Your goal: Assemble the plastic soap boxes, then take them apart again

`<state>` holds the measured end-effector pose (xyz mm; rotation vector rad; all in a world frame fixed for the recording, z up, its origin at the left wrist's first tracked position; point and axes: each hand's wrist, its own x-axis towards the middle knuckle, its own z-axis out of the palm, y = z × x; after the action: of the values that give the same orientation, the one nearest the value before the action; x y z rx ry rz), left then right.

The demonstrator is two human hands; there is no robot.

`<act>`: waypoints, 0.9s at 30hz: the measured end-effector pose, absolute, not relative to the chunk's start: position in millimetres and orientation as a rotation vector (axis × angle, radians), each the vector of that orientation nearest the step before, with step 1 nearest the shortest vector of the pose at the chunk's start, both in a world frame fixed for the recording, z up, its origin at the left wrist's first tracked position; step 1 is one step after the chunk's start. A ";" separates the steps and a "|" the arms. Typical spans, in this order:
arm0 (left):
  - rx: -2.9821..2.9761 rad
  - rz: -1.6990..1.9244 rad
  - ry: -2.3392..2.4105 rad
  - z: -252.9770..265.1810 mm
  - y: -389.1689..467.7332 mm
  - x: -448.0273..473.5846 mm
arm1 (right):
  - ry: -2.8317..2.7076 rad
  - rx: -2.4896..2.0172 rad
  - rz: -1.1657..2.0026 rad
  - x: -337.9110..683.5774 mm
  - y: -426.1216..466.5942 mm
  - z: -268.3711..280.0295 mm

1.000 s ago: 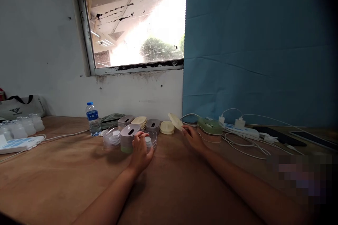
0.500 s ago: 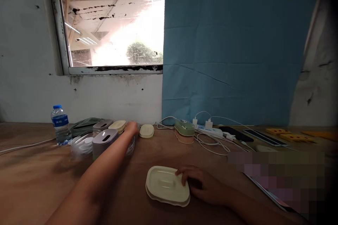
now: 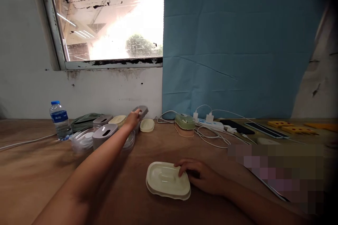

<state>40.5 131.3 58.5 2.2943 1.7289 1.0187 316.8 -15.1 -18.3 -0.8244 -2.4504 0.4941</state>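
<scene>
grey lid (image 3: pixel 143 110) has risen, pinched by left fingers (image 3: pixel 138 111), arm (image 3: pixel 104 160) outstretched, while right fingers (image 3: pixel 186 166) lie half-curled on cream lid (image 3: pixel 166 179).

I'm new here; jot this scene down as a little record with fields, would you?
Left hand: holds a tilted grey rounded plastic piece
Right hand: fingers on the edge of a cream rounded-rectangular plastic piece
Surface: brown tabletop
Far left: clear plastic bottle with blue cap
Behind: hanging blue cloth, beside a window

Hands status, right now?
Left hand: closed on the tilted grey lid.
Right hand: fingers touching the cream lid near its edge; grip unclear.
</scene>
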 end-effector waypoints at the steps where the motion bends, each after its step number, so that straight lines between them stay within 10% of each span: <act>1: 2.336 1.046 1.656 61.9 117.2 41.6 | -2.428 -0.841 0.448 317.2 -14.3 -18.2; 9: 2.593 0.862 0.733 34.5 -15.0 32.8 | -2.045 -0.764 -0.034 310.7 -19.8 -11.8; 27: 2.581 0.628 0.690 -2.0 -36.7 35.6 | -2.621 -1.020 0.695 306.4 -32.0 -10.1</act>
<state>35.6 -36.7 -2.0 2.5805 0.6902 0.6280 306.4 -32.0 -10.1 -1.0204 -2.6211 0.6955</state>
